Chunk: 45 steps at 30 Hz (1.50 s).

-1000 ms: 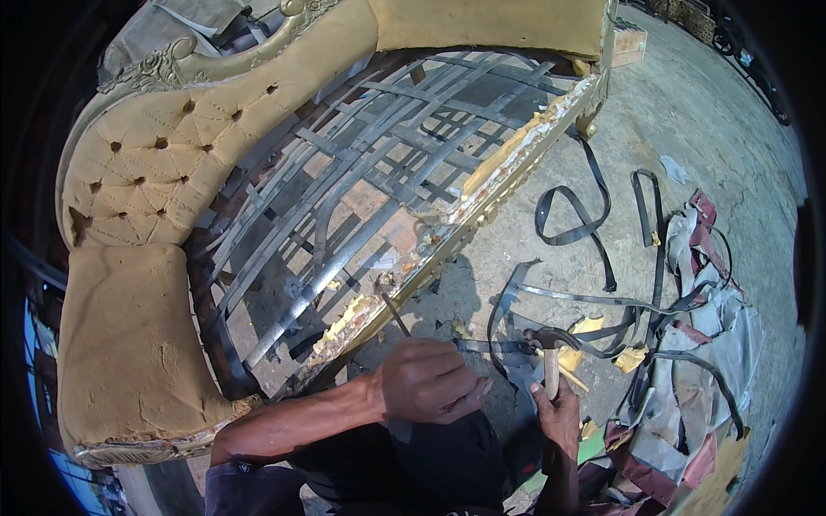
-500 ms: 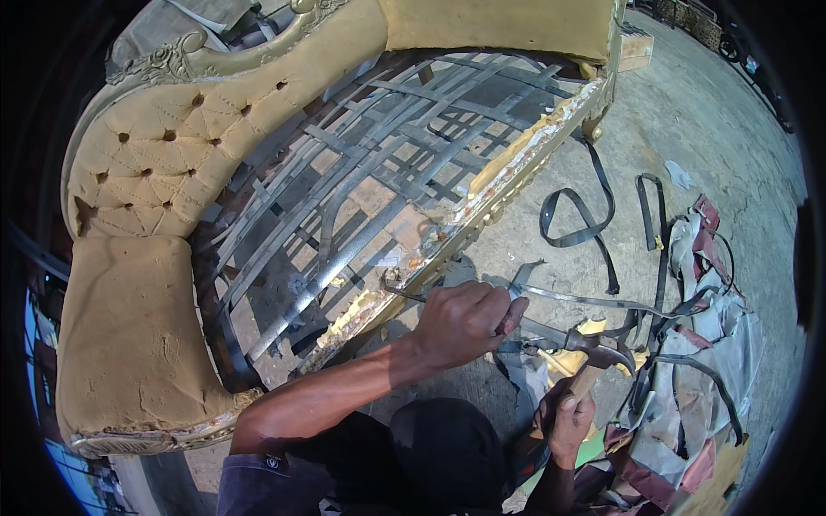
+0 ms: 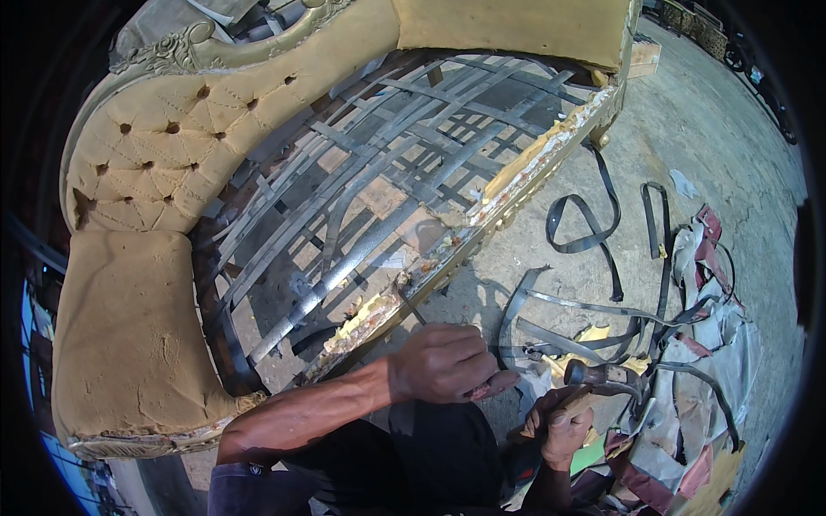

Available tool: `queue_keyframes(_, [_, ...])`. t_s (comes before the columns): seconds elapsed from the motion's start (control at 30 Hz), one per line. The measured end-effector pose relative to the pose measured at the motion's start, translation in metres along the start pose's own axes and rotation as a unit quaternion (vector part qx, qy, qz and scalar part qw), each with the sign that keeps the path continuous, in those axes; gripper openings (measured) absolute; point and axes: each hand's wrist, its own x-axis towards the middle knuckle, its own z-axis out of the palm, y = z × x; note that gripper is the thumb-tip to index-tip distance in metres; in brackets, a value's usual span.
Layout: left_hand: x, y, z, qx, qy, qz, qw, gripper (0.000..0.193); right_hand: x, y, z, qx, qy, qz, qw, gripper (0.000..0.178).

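My left hand [image 3: 447, 363] is closed around a tool with a thin dark metal shaft [image 3: 414, 309]; the fist hides its handle. The shaft's tip meets the torn front rail [image 3: 447, 264] of a sofa frame, where yellow foam scraps and old fabric cling. My right hand [image 3: 564, 433] grips a hammer [image 3: 607, 376] by its wooden handle, the head raised to the right of my left fist. Grey webbing straps [image 3: 379, 202] criss-cross the open seat behind the rail.
Tan tufted upholstery covers the sofa's backrest [image 3: 155, 146] and left arm [image 3: 129, 335]. Loose black straps [image 3: 585, 236] lie on the concrete floor [image 3: 705, 120] at the right. A crumpled heap of grey and maroon cover material [image 3: 714, 378] lies beside my right hand.
My left fist has come down toward me, and the tool's shaft stands steeper against the rail. The hammer has lowered a little. The view has shifted slightly.
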Motion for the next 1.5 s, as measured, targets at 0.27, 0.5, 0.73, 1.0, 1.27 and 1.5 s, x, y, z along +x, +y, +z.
queue_keyframes(0.27, [0.019, -0.007, 0.003, 0.021, 0.083, -0.097, 0.992, 0.039, -0.003, -0.016, 0.003, 0.062, 0.026, 0.001, 0.998, 0.068])
queue_keyframes(0.5, [0.011, 0.002, 0.018, 0.058, 0.072, -0.104, 0.99, 0.037, -0.002, -0.004, -0.022, 0.127, -0.006, -0.064, 0.99, 0.059])
queue_keyframes(0.73, [0.005, 0.007, 0.013, 0.063, 0.049, -0.142, 0.987, 0.033, -0.001, -0.011, -0.009, 0.126, 0.003, -0.015, 0.992, 0.064])
queue_keyframes(1.0, [0.023, -0.006, 0.028, 0.055, -0.003, -0.182, 0.982, 0.023, 0.006, 0.03, 0.0, -0.16, 0.063, -0.065, 0.983, 0.051])
queue_keyframes(1.27, [0.022, -0.019, 0.038, 0.093, -0.082, -0.24, 0.963, 0.015, 0.012, 0.031, 0.003, -0.165, 0.088, -0.015, 0.982, 0.048])
queue_keyframes(1.5, [0.027, -0.037, 0.043, 0.057, -0.262, -0.365, 0.891, 0.006, 0.042, 0.026, -0.015, 0.055, 0.261, 0.043, 0.963, 0.043])
